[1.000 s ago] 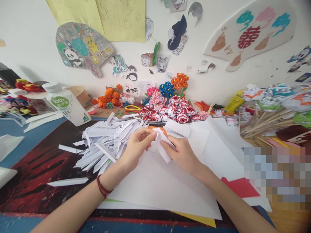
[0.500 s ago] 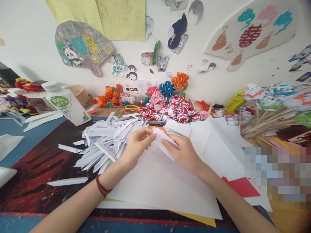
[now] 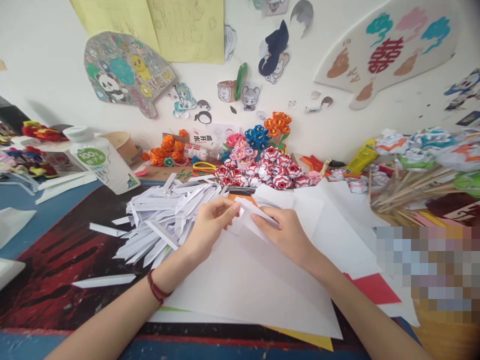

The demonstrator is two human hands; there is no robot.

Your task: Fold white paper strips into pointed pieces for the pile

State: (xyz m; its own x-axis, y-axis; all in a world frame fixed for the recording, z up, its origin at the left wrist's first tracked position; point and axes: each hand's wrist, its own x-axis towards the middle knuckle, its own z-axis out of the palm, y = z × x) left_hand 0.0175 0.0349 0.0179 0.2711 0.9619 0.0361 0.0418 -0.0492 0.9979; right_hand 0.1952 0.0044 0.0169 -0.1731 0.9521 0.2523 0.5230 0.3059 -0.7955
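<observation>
A small folded piece of white paper [image 3: 252, 218] is held up between my two hands over large white sheets [image 3: 258, 290]. My left hand [image 3: 215, 222], with a dark red cord on its wrist, pinches at the paper's left edge with thumb and forefinger. My right hand [image 3: 283, 230] grips its right side, thumb on top and the other fingers behind, hidden from view. Just left of my left hand lies a heap of folded white paper strips [image 3: 168, 215]. A stack of small white paper pieces [image 3: 273, 196] sits beyond my right hand.
A white bottle [image 3: 103, 160] stands at the back left. Along the wall are red-and-white flowers [image 3: 277, 170] and orange flowers [image 3: 167, 150]. Wooden sticks [image 3: 405, 185] lie at right, a red paper piece [image 3: 377, 289] below them. Single strips [image 3: 104, 281] lie on the dark mat [image 3: 52, 270].
The folded paper has turned slightly in my hands, and its lower right end is now more covered by my right hand. Both hands otherwise stay in nearly the same place.
</observation>
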